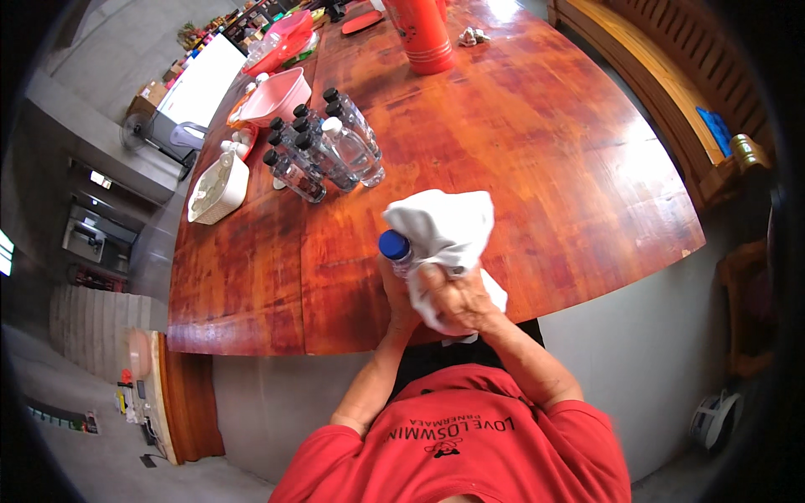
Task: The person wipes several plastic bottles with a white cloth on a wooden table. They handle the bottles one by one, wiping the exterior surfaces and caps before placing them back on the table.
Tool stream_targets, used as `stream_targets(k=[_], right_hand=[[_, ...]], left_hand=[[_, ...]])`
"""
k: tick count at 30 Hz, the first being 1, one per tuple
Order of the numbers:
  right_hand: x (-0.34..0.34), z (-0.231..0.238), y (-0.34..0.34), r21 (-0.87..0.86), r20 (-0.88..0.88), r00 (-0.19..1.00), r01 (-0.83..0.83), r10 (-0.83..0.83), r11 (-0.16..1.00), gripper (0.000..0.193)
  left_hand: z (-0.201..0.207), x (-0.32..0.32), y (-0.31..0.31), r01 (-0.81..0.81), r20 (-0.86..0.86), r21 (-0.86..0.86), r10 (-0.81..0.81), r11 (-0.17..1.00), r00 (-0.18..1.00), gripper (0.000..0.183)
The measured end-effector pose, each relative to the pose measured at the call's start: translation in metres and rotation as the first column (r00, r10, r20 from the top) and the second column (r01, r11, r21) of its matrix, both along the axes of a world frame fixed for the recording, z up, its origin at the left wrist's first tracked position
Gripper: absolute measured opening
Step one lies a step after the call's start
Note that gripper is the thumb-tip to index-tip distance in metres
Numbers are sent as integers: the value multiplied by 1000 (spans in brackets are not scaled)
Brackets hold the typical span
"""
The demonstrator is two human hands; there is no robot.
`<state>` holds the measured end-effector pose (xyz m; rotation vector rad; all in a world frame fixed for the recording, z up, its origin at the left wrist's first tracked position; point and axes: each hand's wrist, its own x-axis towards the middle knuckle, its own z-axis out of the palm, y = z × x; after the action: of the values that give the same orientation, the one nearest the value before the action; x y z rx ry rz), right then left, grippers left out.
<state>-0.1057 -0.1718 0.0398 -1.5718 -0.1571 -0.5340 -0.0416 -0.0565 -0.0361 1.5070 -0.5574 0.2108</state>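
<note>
Close to the table's near edge, my left hand (397, 293) is wrapped round a clear bottle with a blue cap (394, 245), which is tilted. A white cloth (449, 222) is bunched in my right hand (457, 295), whose fingers press it against the bottle's side. Cloth and hands hide most of the bottle's body. Beyond them, to the left, a group of clear bottles with black caps (323, 159) stands upright on the table. One bottle with a white cap (356, 155) is among them.
The glossy reddish wooden table (553, 168) has a curved near edge. On its left stand a white basket (220, 189) and a pink basin (277, 96). A red cylindrical container (421, 38) and crumpled tissue (474, 37) are at the far side. A wooden bench (646, 67) runs along the right.
</note>
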Motion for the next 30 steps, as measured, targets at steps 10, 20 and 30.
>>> stream_targets(k=[10, 20, 30], right_hand=[[45, -6, -9, 387, -87, 982, -120, 165, 914, 33], [20, -7, 1, 433, -253, 967, 75, 41, 898, 37], [4, -29, 24, 918, -303, 865, 153, 400, 365, 33]], left_hand=[[59, -19, 15, 315, -277, -39, -313, 948, 908, 69], [78, -9, 7, 260, -272, -354, -365, 898, 891, 70], [75, 1, -9, 66, -144, -321, -117, 945, 983, 72]])
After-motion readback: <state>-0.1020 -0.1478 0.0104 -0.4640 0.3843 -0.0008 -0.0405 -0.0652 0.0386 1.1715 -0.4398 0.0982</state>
